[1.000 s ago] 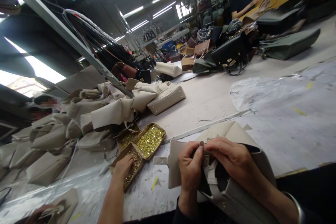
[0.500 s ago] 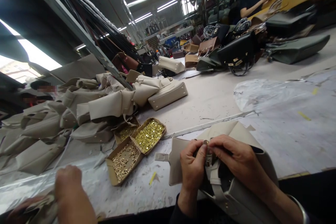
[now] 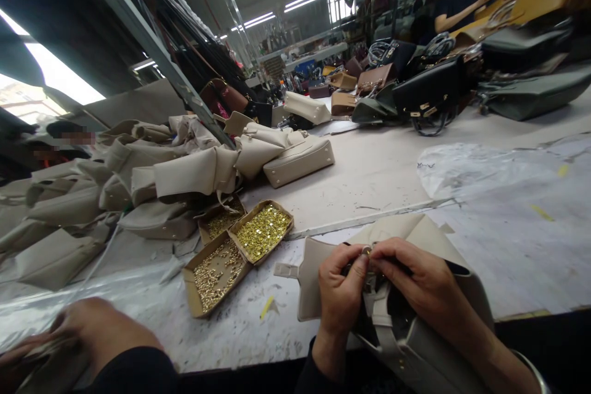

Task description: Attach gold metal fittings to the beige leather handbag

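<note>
A beige handbag (image 3: 420,231) lies at the table's front edge, partly hidden by my hands. My left hand (image 3: 341,286) is closed, thumb and forefinger pinching the upper end of the bag's strap (image 3: 381,313). From the other side my right hand (image 3: 418,277) pinches the same spot, its fingertips touching those of my left. A small shiny metal piece (image 3: 366,250) shows between the fingertips; its exact shape is hard to make out. The bag's flap (image 3: 310,280) sticks out to the left, with a narrow tab at its end.
Cardboard trays of small gold-coloured metal parts, one in front (image 3: 191,295) and one beside it (image 3: 263,231), stand left of the bag. Beige bags (image 3: 184,172) are piled behind. At lower left, a co-worker's hand (image 3: 99,326) handles another piece. Dark bags (image 3: 429,92) lie further back.
My hands stay at the same spot on the strap, with only slight finger movement. The co-worker's hand at lower left has moved lower and to the left. The view has shifted slightly.
</note>
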`<state>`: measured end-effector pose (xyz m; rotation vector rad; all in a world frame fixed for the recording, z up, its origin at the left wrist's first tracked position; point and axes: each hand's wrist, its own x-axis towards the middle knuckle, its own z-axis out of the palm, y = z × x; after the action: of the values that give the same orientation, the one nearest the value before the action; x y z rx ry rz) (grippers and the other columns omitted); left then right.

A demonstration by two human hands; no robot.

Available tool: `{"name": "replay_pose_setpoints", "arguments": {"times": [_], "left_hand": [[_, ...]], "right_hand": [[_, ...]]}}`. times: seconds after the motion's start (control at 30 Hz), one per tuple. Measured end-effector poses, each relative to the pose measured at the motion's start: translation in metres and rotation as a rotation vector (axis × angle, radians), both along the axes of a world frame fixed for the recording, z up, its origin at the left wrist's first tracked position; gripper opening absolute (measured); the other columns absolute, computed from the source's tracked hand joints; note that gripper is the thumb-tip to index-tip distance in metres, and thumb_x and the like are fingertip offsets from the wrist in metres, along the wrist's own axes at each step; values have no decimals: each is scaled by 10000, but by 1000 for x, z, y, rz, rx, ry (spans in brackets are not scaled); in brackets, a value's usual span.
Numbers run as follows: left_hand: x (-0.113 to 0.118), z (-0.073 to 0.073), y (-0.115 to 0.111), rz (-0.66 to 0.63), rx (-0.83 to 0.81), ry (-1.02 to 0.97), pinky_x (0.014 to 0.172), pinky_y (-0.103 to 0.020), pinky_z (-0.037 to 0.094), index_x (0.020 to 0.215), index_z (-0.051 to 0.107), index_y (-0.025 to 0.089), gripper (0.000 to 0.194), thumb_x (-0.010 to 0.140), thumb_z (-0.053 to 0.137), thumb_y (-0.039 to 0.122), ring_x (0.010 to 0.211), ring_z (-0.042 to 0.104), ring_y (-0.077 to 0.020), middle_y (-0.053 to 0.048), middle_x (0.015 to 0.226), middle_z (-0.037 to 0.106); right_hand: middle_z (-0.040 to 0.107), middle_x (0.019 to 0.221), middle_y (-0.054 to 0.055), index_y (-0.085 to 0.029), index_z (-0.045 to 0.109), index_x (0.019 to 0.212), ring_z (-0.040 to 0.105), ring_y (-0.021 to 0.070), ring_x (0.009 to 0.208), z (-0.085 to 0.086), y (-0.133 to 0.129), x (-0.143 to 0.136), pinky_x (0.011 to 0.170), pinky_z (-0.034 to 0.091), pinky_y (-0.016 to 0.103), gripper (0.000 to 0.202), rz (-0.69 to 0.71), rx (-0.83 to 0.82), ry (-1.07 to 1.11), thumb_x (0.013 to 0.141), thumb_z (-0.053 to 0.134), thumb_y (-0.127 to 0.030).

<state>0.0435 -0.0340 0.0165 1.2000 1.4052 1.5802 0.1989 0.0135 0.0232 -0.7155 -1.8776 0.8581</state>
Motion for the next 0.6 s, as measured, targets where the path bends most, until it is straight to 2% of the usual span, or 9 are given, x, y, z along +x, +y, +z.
{"name": "replay_pose_setpoints", "arguments": {"times": [0.2, 0.6], "left_hand": [[0, -3, -1, -8, 20, -16, 748, -269, 510, 954, 825, 182, 159, 930, 703, 283, 822, 651, -182, -55, 851, 716], [-1, -5, -1, -40, 36, -26, 707, -251, 488, 945, 824, 186, 126, 921, 715, 242, 780, 616, -160, -38, 811, 669]], "right_hand": [[723, 972, -11, -260, 672, 1062, 701, 138, 872, -1, -1, 0, 809, 559, 208, 121, 10, -13, -6, 1023, 599, -172], [716, 889, -24, -245, 677, 995, 695, 124, 785, 7, 0, 1, 732, 557, 192, 107, 49, -80, -8, 1019, 590, -188]]}}
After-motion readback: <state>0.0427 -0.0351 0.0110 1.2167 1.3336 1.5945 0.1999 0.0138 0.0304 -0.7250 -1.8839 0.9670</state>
